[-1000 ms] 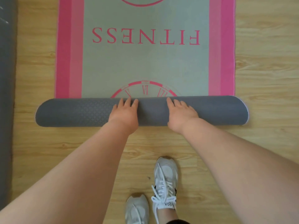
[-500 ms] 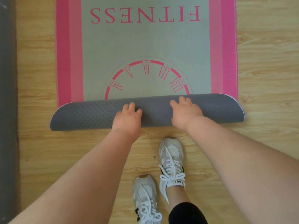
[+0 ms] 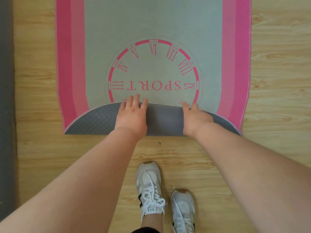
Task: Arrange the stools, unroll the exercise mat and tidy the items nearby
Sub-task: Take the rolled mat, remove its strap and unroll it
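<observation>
The exercise mat (image 3: 154, 27) lies on the wooden floor, grey-green with pink side bands and a pink clock face reading SPORT. Its near end is still curled over, showing the dark grey textured underside (image 3: 97, 120). My left hand (image 3: 132, 115) rests flat on that curled flap with fingers straight, the tips reaching over its edge onto the printed face. My right hand (image 3: 196, 117) presses on the flap to the right, fingers extended over the edge. No stools are in view.
Light wooden floor (image 3: 277, 98) surrounds the mat. A dark grey strip (image 3: 6, 98) runs down the left edge of the view. My two white sneakers (image 3: 149, 187) stand on the floor just behind the mat's near end.
The roll has been pushed out towards me and is nearly flat; the clock face with SPORT is now uncovered. Both hands stayed on the grey flap, and my feet stepped back.
</observation>
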`<state>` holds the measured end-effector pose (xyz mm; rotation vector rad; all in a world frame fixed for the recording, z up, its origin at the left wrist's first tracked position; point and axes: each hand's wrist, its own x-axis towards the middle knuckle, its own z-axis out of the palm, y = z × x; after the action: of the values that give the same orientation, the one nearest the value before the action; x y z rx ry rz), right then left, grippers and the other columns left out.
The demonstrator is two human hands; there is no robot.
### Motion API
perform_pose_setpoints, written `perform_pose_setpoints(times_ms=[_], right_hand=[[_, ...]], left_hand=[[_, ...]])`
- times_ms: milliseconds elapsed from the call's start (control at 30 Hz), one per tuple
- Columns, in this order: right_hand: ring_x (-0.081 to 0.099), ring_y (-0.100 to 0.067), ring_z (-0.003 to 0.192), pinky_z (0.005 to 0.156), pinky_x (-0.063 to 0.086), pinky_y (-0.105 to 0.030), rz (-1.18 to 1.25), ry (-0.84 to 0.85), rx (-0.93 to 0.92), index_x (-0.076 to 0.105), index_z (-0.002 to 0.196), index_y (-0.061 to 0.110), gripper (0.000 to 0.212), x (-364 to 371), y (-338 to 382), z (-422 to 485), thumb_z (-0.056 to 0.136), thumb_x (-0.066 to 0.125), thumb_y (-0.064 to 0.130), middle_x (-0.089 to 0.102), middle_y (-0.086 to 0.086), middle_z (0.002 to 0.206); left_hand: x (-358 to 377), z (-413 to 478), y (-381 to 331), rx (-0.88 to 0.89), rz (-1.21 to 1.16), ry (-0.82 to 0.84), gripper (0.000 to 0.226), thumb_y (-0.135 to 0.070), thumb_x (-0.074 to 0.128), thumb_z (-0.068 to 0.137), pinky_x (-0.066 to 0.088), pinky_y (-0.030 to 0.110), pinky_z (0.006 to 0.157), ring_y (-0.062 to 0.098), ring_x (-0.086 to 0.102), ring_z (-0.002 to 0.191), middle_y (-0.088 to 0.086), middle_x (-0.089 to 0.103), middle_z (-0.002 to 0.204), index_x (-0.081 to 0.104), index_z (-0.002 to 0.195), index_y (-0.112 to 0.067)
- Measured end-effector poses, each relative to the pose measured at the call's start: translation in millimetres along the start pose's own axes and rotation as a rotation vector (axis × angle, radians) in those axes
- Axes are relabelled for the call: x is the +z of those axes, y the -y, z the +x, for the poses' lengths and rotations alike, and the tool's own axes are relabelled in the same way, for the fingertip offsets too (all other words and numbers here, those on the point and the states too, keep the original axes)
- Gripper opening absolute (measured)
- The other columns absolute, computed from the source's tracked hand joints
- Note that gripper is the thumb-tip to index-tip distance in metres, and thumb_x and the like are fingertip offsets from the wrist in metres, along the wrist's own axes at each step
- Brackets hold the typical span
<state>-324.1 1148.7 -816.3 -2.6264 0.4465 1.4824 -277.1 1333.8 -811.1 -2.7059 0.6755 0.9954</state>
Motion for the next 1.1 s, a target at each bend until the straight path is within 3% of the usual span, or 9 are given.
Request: perform_pose_setpoints(times_ms=[67, 133, 233, 300, 367, 467, 600, 767, 1100], right_hand=[[0.048, -0.029, 0.118, 0.08, 0.045, -0.037, -0.065, -0.011, 0.015, 0.021, 0.149, 0.012, 0.086, 12, -5, -8, 0.078, 0.068, 0.013, 0.03, -0.012, 0.139], [0.04, -0.027, 0.123, 0.092, 0.042, -0.036, -0.132, -0.023, 0.013, 0.039, 0.139, 0.011, 0.068, 20, -9, -15, 0.078, 0.069, 0.016, 0.034, -0.01, 0.134], [0.045, -0.027, 0.123, 0.093, 0.042, -0.035, -0.107, 0.004, -0.032, 0.049, 0.129, 0.014, 0.048, 26, -12, -25, 0.083, 0.062, 0.01, 0.044, -0.008, 0.132], [0.055, -0.027, 0.117, 0.087, 0.044, -0.03, -0.056, 0.029, -0.058, 0.055, 0.123, 0.017, 0.041, 26, -12, -32, 0.084, 0.053, 0.003, 0.055, -0.006, 0.126], [0.057, -0.027, 0.113, 0.08, 0.041, -0.027, -0.063, 0.034, -0.064, 0.06, 0.119, 0.018, 0.04, 29, -13, -43, 0.084, 0.05, 0.001, 0.06, -0.005, 0.121], [0.059, -0.027, 0.111, 0.077, 0.039, -0.027, -0.093, 0.037, -0.071, 0.064, 0.115, 0.018, 0.039, 42, -12, -63, 0.083, 0.05, 0.0, 0.063, -0.004, 0.118], [0.061, -0.025, 0.106, 0.076, 0.039, -0.027, -0.151, -0.005, -0.079, 0.066, 0.109, 0.019, 0.035, 56, -6, -82, 0.083, 0.051, 0.001, 0.065, -0.001, 0.111], [0.061, -0.026, 0.112, 0.084, 0.044, -0.03, -0.153, -0.087, -0.071, 0.066, 0.115, 0.017, 0.037, 87, -4, -103, 0.086, 0.048, 0.003, 0.065, -0.005, 0.119], [0.054, -0.028, 0.114, 0.089, 0.043, -0.033, -0.069, -0.167, -0.018, 0.06, 0.125, 0.015, 0.041, 153, -6, -146, 0.092, 0.039, 0.004, 0.056, -0.01, 0.119]], left_hand=[[9, -8, 0, -0.003, 0.012, 0.097, 0.088, -0.033, 0.059, 0.087, 0.011, 0.045, 0.119, 0.033, 0.005, 0.147, 0.014, 0.004, 0.16, 0.003, 0.153, -0.018], [18, -17, -2, -0.01, -0.004, 0.158, 0.087, -0.03, 0.061, 0.085, 0.024, 0.043, 0.114, 0.032, 0.024, 0.141, 0.014, 0.022, 0.154, 0.007, 0.152, -0.017], [27, -32, -7, -0.039, -0.014, 0.154, 0.057, -0.021, 0.061, 0.084, 0.042, 0.036, 0.089, 0.028, 0.05, 0.117, 0.009, 0.05, 0.128, 0.038, 0.136, -0.015], [30, -40, -8, -0.072, -0.045, 0.142, 0.033, -0.014, 0.059, 0.085, 0.043, 0.035, 0.078, 0.028, 0.056, 0.107, 0.008, 0.057, 0.117, 0.051, 0.117, -0.015], [33, -53, -11, -0.111, -0.087, 0.154, 0.023, -0.011, 0.056, 0.087, 0.04, 0.033, 0.07, 0.029, 0.059, 0.102, 0.007, 0.061, 0.11, 0.055, 0.11, -0.015], [39, -77, -18, -0.114, -0.081, 0.18, 0.018, -0.011, 0.052, 0.087, 0.037, 0.031, 0.067, 0.029, 0.06, 0.098, 0.006, 0.062, 0.104, 0.055, 0.104, -0.017], [52, -110, -27, -0.109, -0.08, 0.201, 0.029, -0.003, 0.047, 0.083, 0.038, 0.03, 0.068, 0.029, 0.06, 0.096, 0.006, 0.063, 0.102, 0.059, 0.105, -0.017], [76, -140, -38, -0.094, -0.06, 0.232, 0.04, 0.0, 0.046, 0.084, 0.047, 0.034, 0.076, 0.029, 0.063, 0.102, 0.007, 0.067, 0.109, 0.064, 0.115, -0.019], [113, -188, -51, -0.036, -0.066, 0.128, 0.042, 0.006, 0.044, 0.081, 0.041, 0.032, 0.062, 0.026, 0.061, 0.083, 0.002, 0.067, 0.096, 0.06, 0.112, -0.018]])
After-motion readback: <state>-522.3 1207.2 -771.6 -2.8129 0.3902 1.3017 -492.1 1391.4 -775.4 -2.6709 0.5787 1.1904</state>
